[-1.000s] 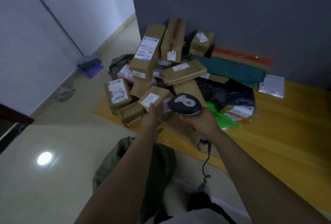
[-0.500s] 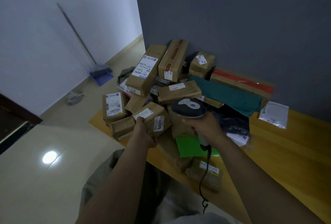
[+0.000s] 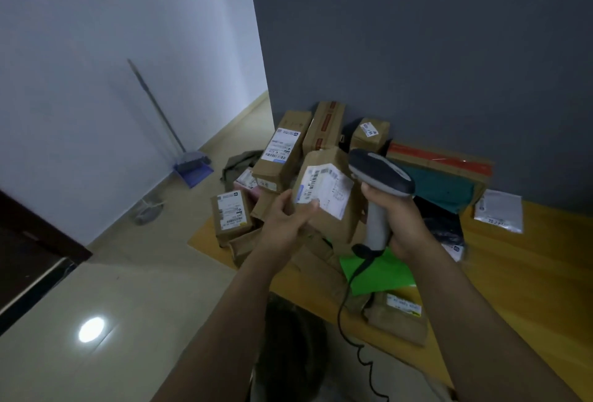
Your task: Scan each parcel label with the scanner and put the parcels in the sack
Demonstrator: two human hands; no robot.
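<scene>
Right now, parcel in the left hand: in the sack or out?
Out. The parcel is held up by the left hand over the pile, label facing up beside the scanner.

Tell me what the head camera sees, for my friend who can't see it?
The left hand holds up a brown parcel, its label facing the scanner in the right hand. More parcels are piled behind.

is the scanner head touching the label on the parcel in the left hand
Apart. The head view shows brown cardboard between the scanner head and the white label on the parcel held by the left hand.
</scene>
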